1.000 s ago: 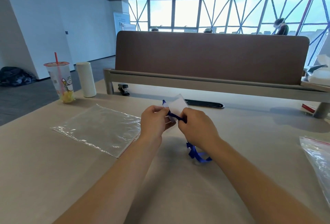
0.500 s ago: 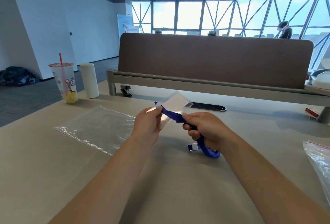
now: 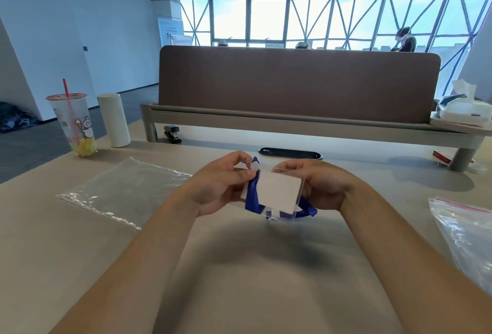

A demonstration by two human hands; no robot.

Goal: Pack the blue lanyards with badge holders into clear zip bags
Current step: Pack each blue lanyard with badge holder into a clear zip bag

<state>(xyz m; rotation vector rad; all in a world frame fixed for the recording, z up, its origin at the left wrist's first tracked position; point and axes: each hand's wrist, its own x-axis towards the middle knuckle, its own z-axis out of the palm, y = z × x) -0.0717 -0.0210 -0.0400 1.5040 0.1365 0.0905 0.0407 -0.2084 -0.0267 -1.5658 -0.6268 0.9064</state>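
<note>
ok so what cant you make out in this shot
Head view only:
- Lanyard: mostly bunched behind the holder, so its full length is hidden.
- Right bag: cut off by the right edge.
- Cup print: too small to read.
- Right hand: most fingers hidden behind the holder.

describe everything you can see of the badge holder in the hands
The badge holder is a clear, flexible-looking plastic sleeve with a white card inside, rectangular and wider than tall. It is held up above the table, its face toward the camera, slightly tilted. The left hand pinches its top left edge and the right hand its top right corner. The blue lanyard hangs down across its left side and loops below it to the right.
</note>
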